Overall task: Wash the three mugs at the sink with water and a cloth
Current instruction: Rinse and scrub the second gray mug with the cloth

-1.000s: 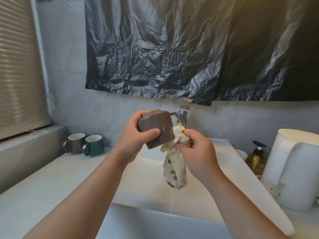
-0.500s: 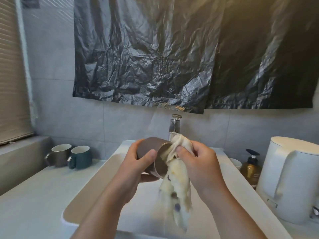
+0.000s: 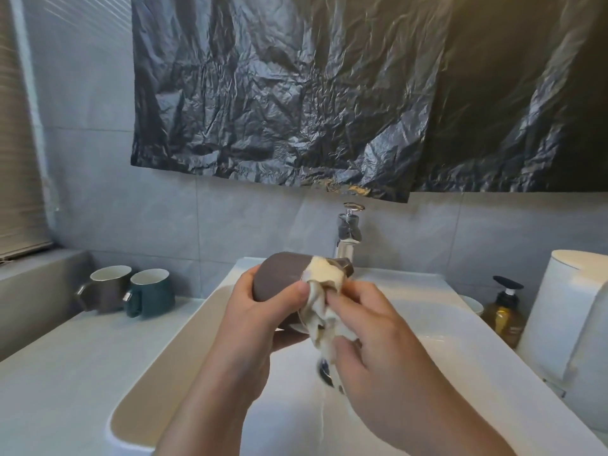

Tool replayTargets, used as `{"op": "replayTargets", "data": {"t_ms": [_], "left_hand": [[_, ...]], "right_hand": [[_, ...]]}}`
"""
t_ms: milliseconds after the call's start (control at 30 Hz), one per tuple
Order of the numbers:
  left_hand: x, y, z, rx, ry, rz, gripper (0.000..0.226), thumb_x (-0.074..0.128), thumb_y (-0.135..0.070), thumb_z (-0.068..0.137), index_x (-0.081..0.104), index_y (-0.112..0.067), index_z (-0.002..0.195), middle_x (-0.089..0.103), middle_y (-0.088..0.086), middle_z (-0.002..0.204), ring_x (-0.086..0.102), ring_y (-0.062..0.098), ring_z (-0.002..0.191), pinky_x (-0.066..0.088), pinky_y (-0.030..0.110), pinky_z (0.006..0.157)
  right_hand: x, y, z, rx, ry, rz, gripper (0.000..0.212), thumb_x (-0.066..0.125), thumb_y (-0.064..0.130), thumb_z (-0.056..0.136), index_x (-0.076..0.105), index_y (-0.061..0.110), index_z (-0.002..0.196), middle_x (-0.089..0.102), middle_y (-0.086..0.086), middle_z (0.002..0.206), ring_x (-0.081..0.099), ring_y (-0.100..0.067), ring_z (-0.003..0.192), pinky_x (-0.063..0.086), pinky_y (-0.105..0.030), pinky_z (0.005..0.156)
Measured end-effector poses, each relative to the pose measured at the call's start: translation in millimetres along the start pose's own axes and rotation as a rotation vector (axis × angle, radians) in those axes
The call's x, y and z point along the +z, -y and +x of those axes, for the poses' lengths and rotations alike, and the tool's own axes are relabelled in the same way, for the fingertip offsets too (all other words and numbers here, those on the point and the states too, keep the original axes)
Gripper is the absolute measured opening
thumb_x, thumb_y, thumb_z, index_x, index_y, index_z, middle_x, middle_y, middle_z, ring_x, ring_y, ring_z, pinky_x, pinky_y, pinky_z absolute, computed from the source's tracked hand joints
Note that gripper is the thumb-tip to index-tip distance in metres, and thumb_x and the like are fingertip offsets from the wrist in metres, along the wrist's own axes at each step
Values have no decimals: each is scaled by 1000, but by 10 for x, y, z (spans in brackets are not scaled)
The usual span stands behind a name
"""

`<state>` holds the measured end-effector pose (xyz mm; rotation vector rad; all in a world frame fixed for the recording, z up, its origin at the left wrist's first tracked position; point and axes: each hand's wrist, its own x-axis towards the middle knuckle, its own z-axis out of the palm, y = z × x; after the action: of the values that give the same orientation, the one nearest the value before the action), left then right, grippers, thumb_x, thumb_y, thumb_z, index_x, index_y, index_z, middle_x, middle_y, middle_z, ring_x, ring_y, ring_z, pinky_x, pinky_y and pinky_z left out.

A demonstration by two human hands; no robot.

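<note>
Over the white sink (image 3: 184, 327), my left hand (image 3: 253, 314) grips a brown mug (image 3: 279, 278) lying on its side, its mouth turned to the right. My right hand (image 3: 371, 327) pinches a cream cloth (image 3: 324, 274) with dark spots; the cloth is stuffed into the mug's mouth and hangs down below it. Water dribbles from the cloth into the basin. A second brown mug (image 3: 107, 287) and a dark green mug (image 3: 149, 292) stand upright side by side on the counter at the left, against the wall.
The chrome tap (image 3: 348, 232) stands behind the mug. A soap pump bottle (image 3: 503, 312) and a white kettle (image 3: 572, 324) are on the right. A small white dish (image 3: 470, 302) sits behind the bottle. Black plastic sheeting (image 3: 312, 93) hangs on the wall above.
The brown mug has come down from tap height to lie sideways over the basin. My right hand has pushed the cloth further into its mouth.
</note>
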<state>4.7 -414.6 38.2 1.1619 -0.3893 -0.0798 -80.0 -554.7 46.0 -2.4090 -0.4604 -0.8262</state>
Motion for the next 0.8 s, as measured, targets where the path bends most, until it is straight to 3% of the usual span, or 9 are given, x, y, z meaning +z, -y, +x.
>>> {"op": "replayTargets", "data": {"t_ms": [67,133,233,333,467,567,667,733,800], "left_hand": [[-21,-18,-22,23,12,-16,60,79,-21,61,60,-19,117,79,2,92,75,18,74,61,35,63],[-34,-36,-50,54,15,-16,68,85,-19,53,60,-19,116,79,-1,90,75,17,75,60,31,61],[-26,-39,-63,90,28,1,82,86,-27,44,60,-21,122,79,5,101,76,25,90,63,42,69],[10,-25,-70,120,59,4,86,87,-26,43,59,-23,124,77,7,105,75,25,93,60,35,66],[32,-13,-69,119,98,-30,81,87,-26,46,61,-21,122,77,8,105,73,22,90,57,32,66],[45,5,-71,90,114,-63,84,86,-29,47,60,-17,126,76,13,108,72,26,92,55,32,64],[72,-2,-82,45,78,-152,92,86,-53,50,61,-8,126,71,18,99,63,26,79,50,28,54],[63,-11,-70,20,30,-195,77,81,-54,62,63,-6,120,71,15,92,64,23,74,48,26,47],[41,-16,-60,7,13,-215,53,76,-39,73,66,-9,115,73,12,93,67,22,74,49,27,45]], "right_hand": [[-57,-18,85,-62,57,-186,36,53,12,90,60,32,119,47,13,114,51,-1,99,44,-14,83],[-98,-12,183,-96,36,-424,16,62,19,79,64,29,90,55,11,87,54,-11,76,47,-26,60],[-113,47,279,41,-84,-509,6,67,24,72,61,25,70,55,6,57,51,-18,53,41,-32,42],[-92,80,291,113,-169,-215,10,65,13,78,60,19,73,55,1,56,50,-20,55,44,-34,48],[-137,163,263,152,75,179,38,48,-3,91,64,30,80,65,11,71,53,-10,64,45,-22,60],[-139,186,268,155,152,127,41,45,-4,89,55,31,69,59,14,67,49,-4,61,39,-14,55],[-109,231,354,126,227,48,27,44,5,95,54,26,79,60,11,78,54,-6,75,46,-18,66],[-57,232,422,147,333,1,23,41,11,98,56,26,90,60,12,77,54,-6,72,47,-18,67],[-7,206,496,205,435,-69,19,42,15,98,59,21,102,66,3,88,56,-13,74,53,-30,77]]}}
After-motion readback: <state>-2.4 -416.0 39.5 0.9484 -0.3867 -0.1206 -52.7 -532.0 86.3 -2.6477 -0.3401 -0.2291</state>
